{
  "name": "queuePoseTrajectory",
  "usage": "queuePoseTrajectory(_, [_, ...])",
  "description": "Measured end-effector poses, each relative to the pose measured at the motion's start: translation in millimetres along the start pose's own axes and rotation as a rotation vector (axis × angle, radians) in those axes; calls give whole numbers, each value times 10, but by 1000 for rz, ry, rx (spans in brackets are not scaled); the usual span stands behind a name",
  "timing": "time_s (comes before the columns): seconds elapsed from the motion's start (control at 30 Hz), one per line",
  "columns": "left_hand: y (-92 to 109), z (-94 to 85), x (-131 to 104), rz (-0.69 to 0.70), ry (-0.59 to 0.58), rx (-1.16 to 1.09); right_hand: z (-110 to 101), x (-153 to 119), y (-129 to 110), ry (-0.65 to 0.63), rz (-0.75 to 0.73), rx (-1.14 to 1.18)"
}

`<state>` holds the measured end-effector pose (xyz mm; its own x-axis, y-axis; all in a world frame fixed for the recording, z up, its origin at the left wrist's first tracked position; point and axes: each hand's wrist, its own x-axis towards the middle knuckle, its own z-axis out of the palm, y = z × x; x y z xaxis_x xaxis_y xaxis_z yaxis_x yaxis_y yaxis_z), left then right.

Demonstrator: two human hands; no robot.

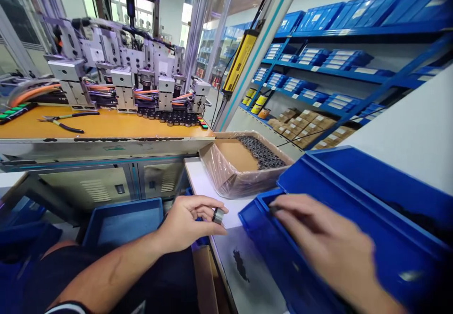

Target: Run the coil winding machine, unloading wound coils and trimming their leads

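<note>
Two hands: both low in the frame, at the near edge of a white tabletop in a factory bay.
Left hand: nearer the part; thumb and fingertips pinch a small dark cylindrical ring, its axis lying roughly level and pointing right, towards the other hand.
Right hand: blurred, palm down, fingers stretched left over the rim of a blue tray; whether the fingertips pinch anything cannot be told.
Gap: ring and right fingertips are near but apart, the ring to their left, over the tabletop just short of the tray's corner.
Below left: an open blue bin under the left forearm.
Middle: a plastic-lined carton with dark rings heaped at its far side, just beyond both hands.
Beyond: an orange bench carrying pliers and an assembly machine.
Far right: blue shelving stacked with bins and boxes.
</note>
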<state>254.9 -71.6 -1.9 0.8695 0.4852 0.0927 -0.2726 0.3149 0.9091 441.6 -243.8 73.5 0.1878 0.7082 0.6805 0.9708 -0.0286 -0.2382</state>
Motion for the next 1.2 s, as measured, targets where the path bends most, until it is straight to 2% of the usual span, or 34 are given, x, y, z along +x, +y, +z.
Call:
queuePoseTrajectory(0.1, [-80,98,-39,-59,-50,2,406,-241,-229,-64,-74,279])
queuePoseTrajectory(0.2, [-184,171,-60,-94,-74,-89,546,-331,-339,-92,-75,417])
queuePoseTrajectory(0.33, [-273,269,-30,-152,-115,-234,505,-336,-319,-69,-42,469])
queuePoseTrajectory(0.43, [-289,301,-7,-139,-131,-284,472,-339,-297,-57,-78,465])
queuePoseTrajectory(0.6, [-276,266,-20,-48,-99,-241,480,-378,-261,-111,-212,388])
queuePoseTrajectory(0.7, [-255,248,-38,-26,-88,-217,510,-409,-231,-79,-278,324])
queuePoseTrajectory(0.97, [-210,224,-71,-97,-76,-141,509,-410,-249,-37,-340,193])
queuePoseTrajectory(1.2, [-174,180,-91,-149,-103,-149,540,-411,-257,-36,-398,178])
